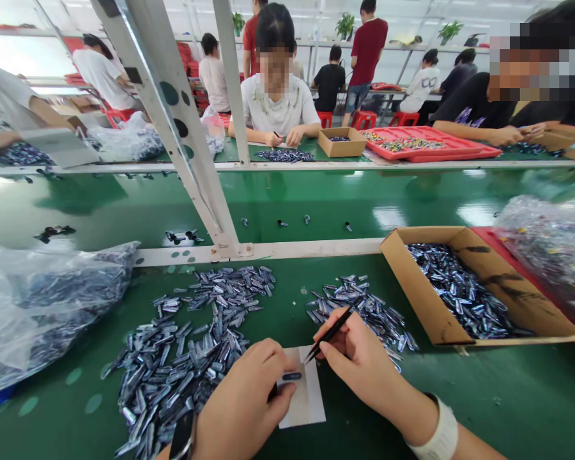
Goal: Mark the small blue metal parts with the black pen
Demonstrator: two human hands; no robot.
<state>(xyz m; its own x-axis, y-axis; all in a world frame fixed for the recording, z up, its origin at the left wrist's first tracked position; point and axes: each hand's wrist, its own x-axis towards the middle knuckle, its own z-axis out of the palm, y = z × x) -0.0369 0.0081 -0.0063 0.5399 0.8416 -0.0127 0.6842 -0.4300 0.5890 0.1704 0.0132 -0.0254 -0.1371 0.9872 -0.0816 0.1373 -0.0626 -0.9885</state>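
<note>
My left hand (252, 396) is closed, with a small dark elongated plastic piece (292, 376) between thumb and forefinger. Beneath it lies a white paper sheet (311, 409) on the green worktop. My right hand (357, 358) grips black tweezers (334, 331), their tips pointing down at the sheet's upper edge, just right of the piece. A large loose pile of similar dark translucent pieces (172, 364) spreads to the left of my left hand. Behind my right hand is a smaller pile of such pieces (378, 313).
A cardboard box (426, 306) of dark pieces stands at right, by a clear plastic bag (551, 249). Another filled bag (43, 313) lies at left. A slanted metal post (191, 147) rises before the green conveyor belt (287, 198). Several people work beyond; one person (278, 108) sits opposite.
</note>
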